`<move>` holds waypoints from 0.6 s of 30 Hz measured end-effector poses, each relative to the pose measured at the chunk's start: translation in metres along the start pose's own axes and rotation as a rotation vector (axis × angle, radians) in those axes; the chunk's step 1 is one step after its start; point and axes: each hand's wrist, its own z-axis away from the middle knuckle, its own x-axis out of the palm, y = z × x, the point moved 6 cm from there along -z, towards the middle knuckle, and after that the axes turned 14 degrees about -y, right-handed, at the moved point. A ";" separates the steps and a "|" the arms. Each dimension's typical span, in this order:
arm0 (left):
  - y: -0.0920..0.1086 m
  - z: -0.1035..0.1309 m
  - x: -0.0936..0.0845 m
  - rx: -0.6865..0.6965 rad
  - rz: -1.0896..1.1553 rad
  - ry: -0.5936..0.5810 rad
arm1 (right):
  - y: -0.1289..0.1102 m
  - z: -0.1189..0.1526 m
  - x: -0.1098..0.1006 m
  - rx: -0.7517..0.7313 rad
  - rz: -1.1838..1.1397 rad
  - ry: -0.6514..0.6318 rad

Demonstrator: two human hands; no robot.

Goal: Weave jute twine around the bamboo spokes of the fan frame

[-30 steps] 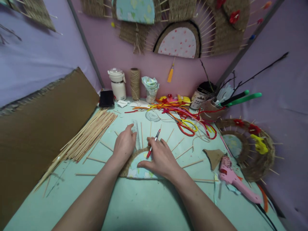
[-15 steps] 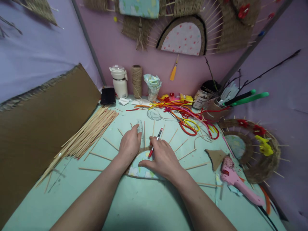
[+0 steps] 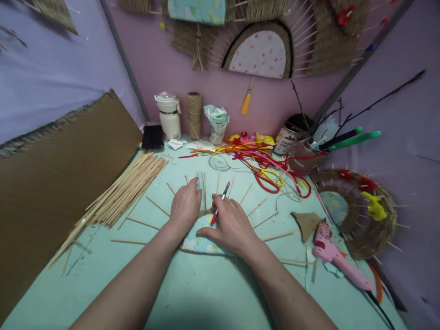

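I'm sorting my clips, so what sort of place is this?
Probably a small craft corner: a bundle of thin sticks, a pink glue gun and a spool of twine share the table.

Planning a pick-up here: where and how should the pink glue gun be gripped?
Probably by the handle of the glue gun, from the near right. It lies with that handle slanting toward the near right, patterned head facing away; the black cord leaves the handle's end, so grip short of it.
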 end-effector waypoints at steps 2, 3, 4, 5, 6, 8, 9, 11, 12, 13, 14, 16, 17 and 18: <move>0.000 0.000 0.000 0.001 0.000 0.005 | 0.000 0.000 0.000 0.001 0.002 -0.001; 0.000 0.000 0.000 0.001 0.000 0.010 | 0.001 0.000 0.001 0.002 0.003 -0.002; 0.000 0.000 0.000 0.003 0.001 0.013 | 0.001 0.000 0.001 0.003 0.005 -0.004; 0.000 0.000 -0.001 0.004 0.001 0.017 | 0.001 0.000 0.001 0.003 0.006 -0.004; 0.001 0.000 -0.001 0.003 0.000 0.020 | 0.001 0.000 0.000 0.002 0.007 -0.003; 0.001 -0.001 -0.001 -0.005 -0.004 0.018 | 0.000 0.000 0.000 0.001 0.009 0.000; 0.001 -0.001 -0.001 -0.010 -0.006 0.014 | 0.000 0.001 -0.001 0.001 0.010 0.001; 0.000 -0.001 0.000 -0.016 -0.012 0.008 | -0.001 0.001 -0.001 0.002 0.007 0.001; 0.000 -0.001 0.000 -0.016 -0.015 0.007 | -0.001 0.001 -0.002 0.002 0.003 0.000; 0.000 -0.001 0.000 -0.015 -0.018 0.007 | -0.001 0.001 -0.002 0.002 -0.002 -0.001; 0.000 -0.001 0.000 -0.013 -0.021 0.007 | -0.001 0.001 -0.002 0.003 -0.007 0.000; 0.000 -0.001 0.000 -0.008 -0.025 0.011 | -0.001 0.000 -0.002 0.002 -0.018 0.002; 0.000 -0.001 0.000 -0.006 -0.027 0.012 | -0.001 0.000 -0.001 0.001 -0.023 0.002; 0.000 -0.001 0.000 -0.006 -0.028 0.012 | 0.000 0.000 -0.001 0.000 -0.027 0.002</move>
